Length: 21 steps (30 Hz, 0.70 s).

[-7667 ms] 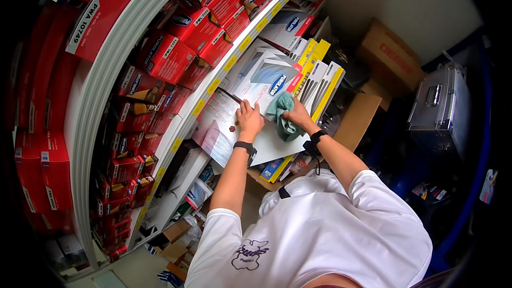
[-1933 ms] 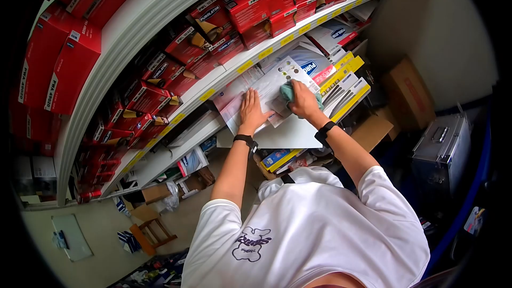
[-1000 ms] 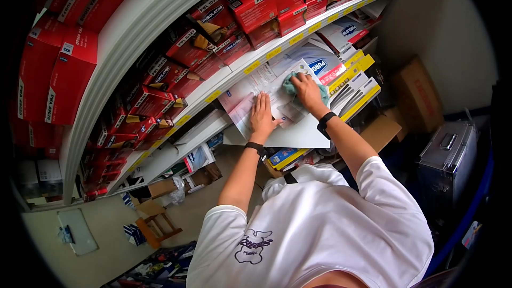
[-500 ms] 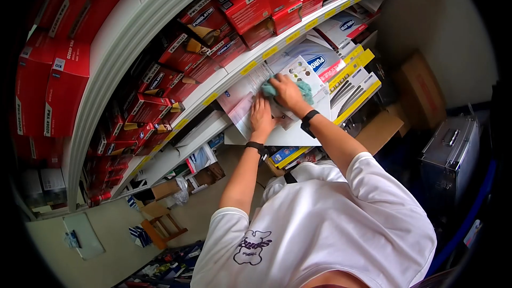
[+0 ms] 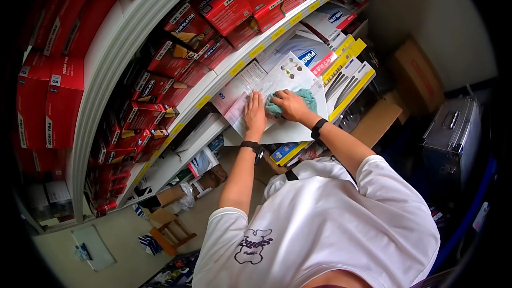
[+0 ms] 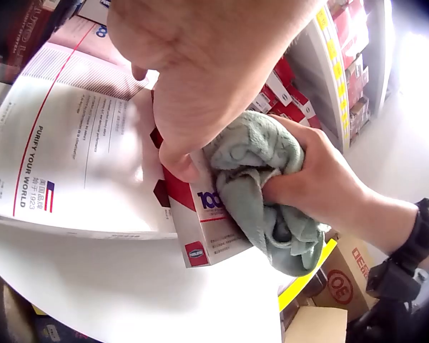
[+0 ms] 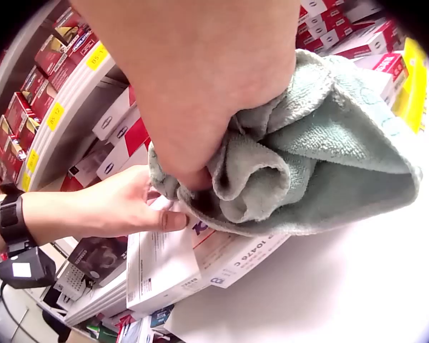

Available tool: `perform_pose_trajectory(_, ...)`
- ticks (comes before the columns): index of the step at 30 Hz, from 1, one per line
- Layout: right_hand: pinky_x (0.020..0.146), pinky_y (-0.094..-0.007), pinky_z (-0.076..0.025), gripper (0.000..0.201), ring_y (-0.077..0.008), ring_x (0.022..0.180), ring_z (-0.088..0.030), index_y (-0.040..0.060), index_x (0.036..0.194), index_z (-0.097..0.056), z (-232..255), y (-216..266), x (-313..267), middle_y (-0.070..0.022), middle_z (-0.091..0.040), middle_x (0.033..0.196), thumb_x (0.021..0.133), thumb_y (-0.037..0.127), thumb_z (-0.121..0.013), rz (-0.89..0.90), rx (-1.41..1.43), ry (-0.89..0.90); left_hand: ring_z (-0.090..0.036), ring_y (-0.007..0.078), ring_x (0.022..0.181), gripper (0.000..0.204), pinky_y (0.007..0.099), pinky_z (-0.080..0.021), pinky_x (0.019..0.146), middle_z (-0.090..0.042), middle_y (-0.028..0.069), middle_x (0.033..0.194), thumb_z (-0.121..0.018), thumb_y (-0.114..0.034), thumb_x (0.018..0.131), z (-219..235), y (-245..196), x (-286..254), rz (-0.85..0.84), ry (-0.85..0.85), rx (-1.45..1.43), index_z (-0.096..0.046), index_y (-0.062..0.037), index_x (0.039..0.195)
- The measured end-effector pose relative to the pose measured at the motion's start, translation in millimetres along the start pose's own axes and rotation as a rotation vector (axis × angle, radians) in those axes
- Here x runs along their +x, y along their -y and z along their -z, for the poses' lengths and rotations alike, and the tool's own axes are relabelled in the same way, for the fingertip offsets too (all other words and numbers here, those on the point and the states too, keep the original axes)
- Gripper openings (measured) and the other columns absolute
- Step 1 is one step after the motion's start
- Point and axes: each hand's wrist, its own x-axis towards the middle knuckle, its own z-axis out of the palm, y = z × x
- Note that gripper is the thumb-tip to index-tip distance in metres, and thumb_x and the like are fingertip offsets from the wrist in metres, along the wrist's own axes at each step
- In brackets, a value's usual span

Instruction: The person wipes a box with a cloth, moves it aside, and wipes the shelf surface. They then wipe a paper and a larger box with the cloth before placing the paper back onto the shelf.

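A crumpled green cloth (image 5: 308,97) is in my right hand (image 5: 292,106), which bunches it on a white filter box (image 5: 294,69) printed with small hexagon pictures. My left hand (image 5: 255,114) rests on the box's left side with straight fingers, just beside the cloth. In the left wrist view its thumb presses near the box's red-striped edge (image 6: 211,239), marked 100. Beneath lies a larger white-and-pink box (image 6: 79,136) with printed text. The cloth (image 7: 329,150) hides part of the smaller box in the right wrist view.
Red Purolator boxes (image 5: 226,8) crowd the shelf above, behind a white shelf edge with yellow labels (image 5: 257,50). Yellow-edged boxes (image 5: 352,90) stand to the right. A metal case (image 5: 450,128) and cardboard cartons (image 5: 416,74) are further right; a wooden stool (image 5: 173,234) is lower left.
The smaller box now lies over the larger one, unlike in the oldest frame. Over the last second the right hand has moved the cloth leftward across it, then nearer the body. Left hand stays on the box.
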Motion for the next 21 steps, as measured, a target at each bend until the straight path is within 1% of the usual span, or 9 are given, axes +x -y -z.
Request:
perform_pose_trajectory(1, 0.084, -0.0414, -0.055, 0.049, -0.0306, 0.104, -0.061, 0.0144, 0.113, -0.063, 4.7, -3.4, -3.6, -0.0073, -0.062, 0.114, 0.066, 0.008, -0.075, 0.004, -0.004, 0.002, -0.031, 0.0308, 0.151, 0.103, 0.0436, -0.033, 0.119, -0.031, 0.0146, 0.163, -0.088, -0.025, 0.071, -4.7, 4.2, 0.8, -0.046, -0.057, 0.098, -0.033, -0.0024, 0.155)
perform_pose_trajectory(2, 0.084, -0.0412, -0.055, 0.049, -0.0305, 0.104, -0.06, 0.0149, 0.114, -0.063, 9.8, -7.5, -6.8, -0.0068, -0.062, 0.115, 0.067, 0.007, -0.074, 0.009, -0.008, 0.004, -0.031, 0.0308, 0.151, 0.103, 0.0436, -0.033, 0.119, -0.031, 0.0146, 0.163, -0.088, -0.025, 0.071, -9.5, 7.8, -0.5, -0.05, -0.055, 0.101, -0.033, -0.0024, 0.155)
perform_pose_trajectory(4, 0.085, -0.0414, -0.055, 0.05, -0.0306, 0.104, -0.06, 0.0151, 0.116, -0.063, 17.0, -20.9, -11.4, -0.0068, -0.062, 0.115, 0.067, 0.006, -0.073, -0.046, -0.05, -0.022, -0.033, 0.032, 0.149, 0.101, 0.0449, -0.034, 0.117, -0.034, 0.0162, 0.162, -0.088, -0.026, 0.071, 17.5, -1.9, -2.4, -0.012, 0.032, -0.098, -0.036, -0.0014, 0.153)
perform_pose_trajectory(6, 0.087, -0.0428, -0.054, 0.053, -0.0322, 0.106, -0.059, 0.0155, 0.119, -0.062, 28.1, -34.6, -15.5, -0.0078, -0.062, 0.118, 0.068, 0.001, -0.069, -0.119, -0.1, -0.095, -0.033, 0.0322, 0.149, 0.101, 0.0449, -0.034, 0.117, -0.035, 0.0166, 0.161, -0.088, -0.027, 0.07, 22.0, -3.3, -3.3, -0.022, 0.019, -0.115, -0.037, -0.001, 0.152)
perform_pose_trajectory(9, 0.09, -0.0472, -0.052, 0.056, -0.0367, 0.11, -0.058, 0.0159, 0.12, -0.062, 48.0, -56.6, -22.1, -0.0103, -0.062, 0.12, 0.067, 0.004, -0.072, -0.197, -0.248, -0.217, -0.033, 0.0324, 0.149, 0.1, 0.0448, -0.034, 0.117, -0.035, 0.0172, 0.161, -0.088, -0.028, 0.07, 21.0, -3.0, -2.8, -0.029, 0.001, -0.121, -0.038, -0.0003, 0.152)
perform_pose_trajectory(10, 0.09, -0.0472, -0.052, 0.056, -0.0367, 0.11, -0.058, 0.0159, 0.12, -0.062, 51.4, -59.0, -23.3, -0.0103, -0.062, 0.12, 0.067, 0.004, -0.072, -0.196, -0.247, -0.215, -0.033, 0.0324, 0.149, 0.099, 0.0445, -0.034, 0.117, -0.035, 0.0174, 0.161, -0.088, -0.028, 0.07, 20.0, -3.6, -2.9, -0.032, 0.001, -0.111, -0.038, 0.0, 0.151)
perform_pose_trajectory(12, 0.091, -0.0483, -0.051, 0.06, -0.0395, 0.11, -0.058, 0.0159, 0.122, -0.061, 55.2, -62.5, -27.1, -0.0125, -0.061, 0.119, 0.065, 0.007, -0.076, -0.305, -0.112, -0.164, -0.033, 0.0322, 0.149, 0.099, 0.044, -0.034, 0.117, -0.035, 0.0175, 0.161, -0.088, -0.028, 0.07, 18.6, -5.3, -2.7, -0.019, 0.013, -0.092, -0.038, 0.0003, 0.151)
perform_pose_trajectory(16, 0.09, -0.0486, -0.051, 0.065, -0.0405, 0.108, -0.058, 0.0154, 0.125, -0.058, 37.3, -50.9, -25.1, -0.0168, -0.06, 0.117, 0.063, 0.006, -0.077, -0.313, -0.235, -0.226, -0.033, 0.0318, 0.149, 0.099, 0.0426, -0.034, 0.118, -0.034, 0.0176, 0.161, -0.088, -0.028, 0.071, 18.4, -5.9, -1.0, -0.019, 0.023, -0.073, -0.038, 0.0006, 0.151)
perform_pose_trajectory(21, 0.083, -0.0467, -0.051, 0.061, -0.0374, 0.102, -0.057, 0.0144, 0.121, -0.057, 16.1, -16.8, -28.1, -0.0154, -0.058, 0.116, 0.064, 0.004, -0.074, -0.302, -0.145, -0.228, -0.033, 0.0317, 0.15, 0.099, 0.0425, -0.034, 0.118, -0.034, 0.0174, 0.161, -0.088, -0.027, 0.071, 21.2, -5.9, -0.2, -0.019, 0.042, -0.075, -0.037, 0.0001, 0.152)
